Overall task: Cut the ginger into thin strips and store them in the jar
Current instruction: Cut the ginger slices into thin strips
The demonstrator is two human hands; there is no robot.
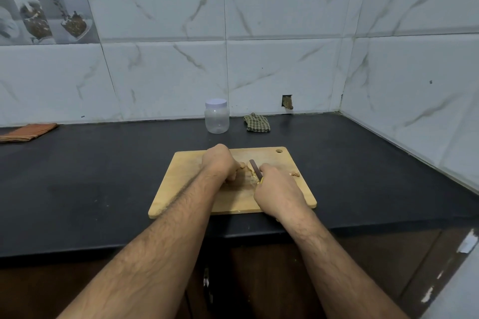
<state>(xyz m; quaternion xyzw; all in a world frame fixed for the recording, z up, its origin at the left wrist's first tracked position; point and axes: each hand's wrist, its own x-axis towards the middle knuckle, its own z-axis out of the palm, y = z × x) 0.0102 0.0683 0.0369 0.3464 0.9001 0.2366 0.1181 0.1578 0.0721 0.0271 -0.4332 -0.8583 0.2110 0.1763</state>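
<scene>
On cutting board (197,189), left hand (219,163) fingers curled onto ginger (246,167), right hand (277,189) gripping knife (255,168), blade pointing away-left.

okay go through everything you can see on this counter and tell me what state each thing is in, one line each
jar: upright, lid on, looks empty.
cutting board: flat on the counter.
ginger: on the board, partly cut; another piece lies near the board's right side.
knife: blade down at the ginger.
left hand: fingers curled, holds the ginger.
right hand: grips the knife handle.
checked cloth: crumpled.
orange cloth: folded flat.
</scene>
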